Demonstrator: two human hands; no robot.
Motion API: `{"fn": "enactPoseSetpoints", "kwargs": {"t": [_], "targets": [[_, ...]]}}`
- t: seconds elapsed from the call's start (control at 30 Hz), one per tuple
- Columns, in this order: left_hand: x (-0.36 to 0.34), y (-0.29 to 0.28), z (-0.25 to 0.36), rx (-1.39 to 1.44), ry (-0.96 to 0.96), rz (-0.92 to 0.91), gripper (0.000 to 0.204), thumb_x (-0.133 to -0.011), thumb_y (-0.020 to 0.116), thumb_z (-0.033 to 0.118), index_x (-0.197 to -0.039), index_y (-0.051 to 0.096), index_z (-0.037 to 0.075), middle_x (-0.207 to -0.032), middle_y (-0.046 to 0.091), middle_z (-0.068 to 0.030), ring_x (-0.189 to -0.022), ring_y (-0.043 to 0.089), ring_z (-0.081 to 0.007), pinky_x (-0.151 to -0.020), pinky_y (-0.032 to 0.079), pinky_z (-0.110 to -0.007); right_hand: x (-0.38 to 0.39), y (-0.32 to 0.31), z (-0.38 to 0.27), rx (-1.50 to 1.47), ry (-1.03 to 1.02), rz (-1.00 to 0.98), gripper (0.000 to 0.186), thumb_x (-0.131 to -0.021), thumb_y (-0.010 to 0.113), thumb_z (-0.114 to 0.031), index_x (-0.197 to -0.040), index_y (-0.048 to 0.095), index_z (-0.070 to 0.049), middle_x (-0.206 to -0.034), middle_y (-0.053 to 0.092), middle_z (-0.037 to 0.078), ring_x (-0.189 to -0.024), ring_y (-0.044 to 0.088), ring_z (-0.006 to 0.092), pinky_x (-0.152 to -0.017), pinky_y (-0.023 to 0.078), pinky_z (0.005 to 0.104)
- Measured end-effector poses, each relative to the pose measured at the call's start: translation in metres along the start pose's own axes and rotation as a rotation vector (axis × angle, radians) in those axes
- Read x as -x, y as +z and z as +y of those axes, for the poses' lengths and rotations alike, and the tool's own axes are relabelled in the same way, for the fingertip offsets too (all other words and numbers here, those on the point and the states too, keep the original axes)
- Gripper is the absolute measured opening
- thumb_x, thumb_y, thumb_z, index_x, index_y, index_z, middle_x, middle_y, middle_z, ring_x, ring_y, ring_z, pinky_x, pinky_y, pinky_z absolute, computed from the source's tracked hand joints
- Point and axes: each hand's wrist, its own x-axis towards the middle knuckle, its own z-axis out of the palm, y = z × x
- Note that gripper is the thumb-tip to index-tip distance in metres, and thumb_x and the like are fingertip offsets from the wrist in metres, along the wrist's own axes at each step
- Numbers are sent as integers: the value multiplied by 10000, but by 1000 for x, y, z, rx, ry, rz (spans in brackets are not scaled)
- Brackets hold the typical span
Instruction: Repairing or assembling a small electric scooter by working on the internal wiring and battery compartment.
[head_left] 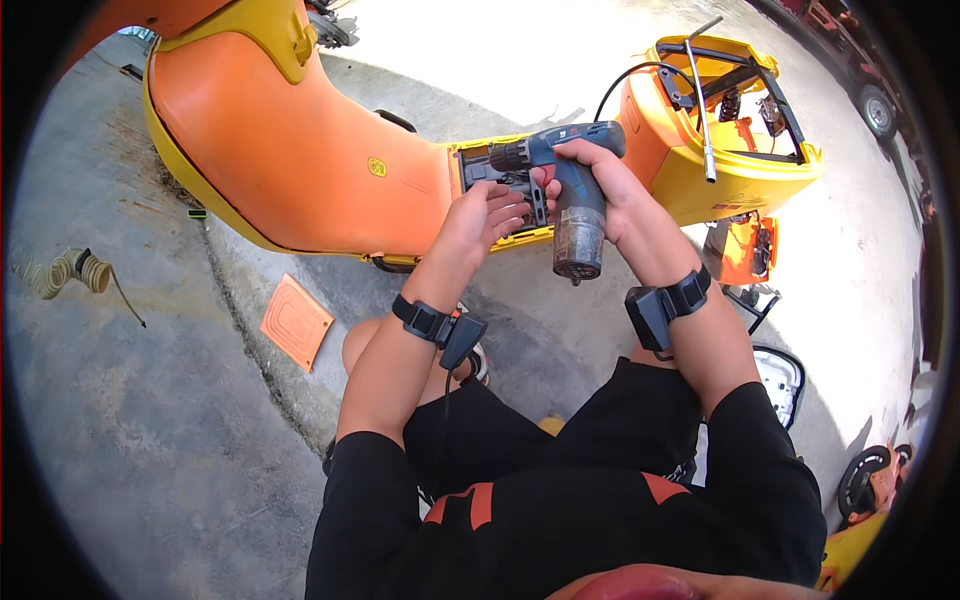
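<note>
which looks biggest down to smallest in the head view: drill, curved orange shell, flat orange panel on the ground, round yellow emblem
1. Curved orange shell
2. Drill
3. Flat orange panel
4. Round yellow emblem

Apparent size only; the drill is nearer the camera than the panel.

1. Across floor point(150, 400), L to R: scooter body point(430, 170); open bay point(535, 205) approx. mid-length, betw. curved panel point(285, 140) (L) & open-framed end point(730, 192) (R).
2. Over bay: chuck end of drill point(577, 195), w/ grip in R hand point(605, 182); L hand point(484, 216) just L, over bay's near L corner.
3. Along open-framed end's L edge: T-wrench point(704, 120).
4. On floor, off body's near L corner: hose point(94, 273); betw. hose & L knee point(358, 342): loose flat panel point(297, 322).
5. At floor's far R edge: wheel point(878, 112).
</note>
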Motion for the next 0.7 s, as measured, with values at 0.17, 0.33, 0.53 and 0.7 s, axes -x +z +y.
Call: {"fn": "enactPoseSetpoints", "kwargs": {"t": [0.17,0.33,0.53,0.7], "targets": [[-9,25,6,-16,-121,-93,604,-1006,321,350,-1353,322,-144,-1215,557,-247,-1143,573,-325,-971,478,-436,9,-7,2,342,-92,137,270,-873,648,-256,-984,583,-19,-812,668,101,-583,630,151,-566,569,317],[-14,33,9,153,-275,-6,600,-1012,286,352,-1339,315,-150,-1244,523,-284,-1178,548,-343,-1008,459,-446,9,-7,8,310,-127,60,277,-878,639,-234,-1029,588,-7,-839,676,101,-590,626,148,-589,567,307],[-25,21,22,383,-125,-157,532,-994,367,302,-1306,291,-122,-1296,442,-328,-1189,513,-434,-1016,458,-512,-5,-11,6,384,-113,87,285,-865,651,-223,-1040,588,-7,-833,673,103,-585,624,148,-573,570,305],[-32,10,12,369,-194,-27,427,-996,333,306,-1222,427,-43,-1178,535,-274,-1125,572,-362,-1007,472,-449,-23,-8,18,377,-29,128,270,-870,656,-239,-1004,589,-15,-794,668,84,-578,623,143,-557,568,301]]}}
